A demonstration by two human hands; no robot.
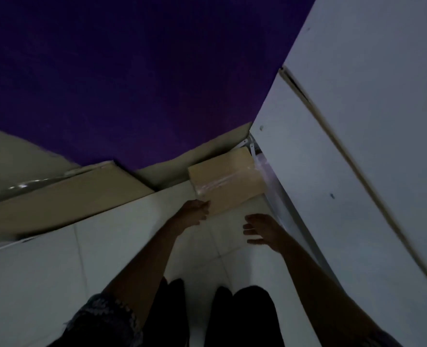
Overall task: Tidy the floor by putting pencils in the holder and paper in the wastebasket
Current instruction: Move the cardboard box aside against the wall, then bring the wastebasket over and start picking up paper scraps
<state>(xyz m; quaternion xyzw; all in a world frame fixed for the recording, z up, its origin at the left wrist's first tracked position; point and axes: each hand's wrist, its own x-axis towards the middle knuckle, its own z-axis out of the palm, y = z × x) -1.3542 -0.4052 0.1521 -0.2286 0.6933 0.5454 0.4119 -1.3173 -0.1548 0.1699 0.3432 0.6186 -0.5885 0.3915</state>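
Observation:
The head view is dim. No pencils, holder, paper or wastebasket show in it. My left hand reaches forward over the white tiled floor, and its fingers touch the near left corner of a taped cardboard box; whether it grips the box I cannot tell. My right hand hovers just right of it, fingers spread, holding nothing, a little short of the box's near edge.
A long flat cardboard box lies along the left by the purple wall. A white cabinet or door panel rises close on the right. My dark-clothed legs fill the bottom middle.

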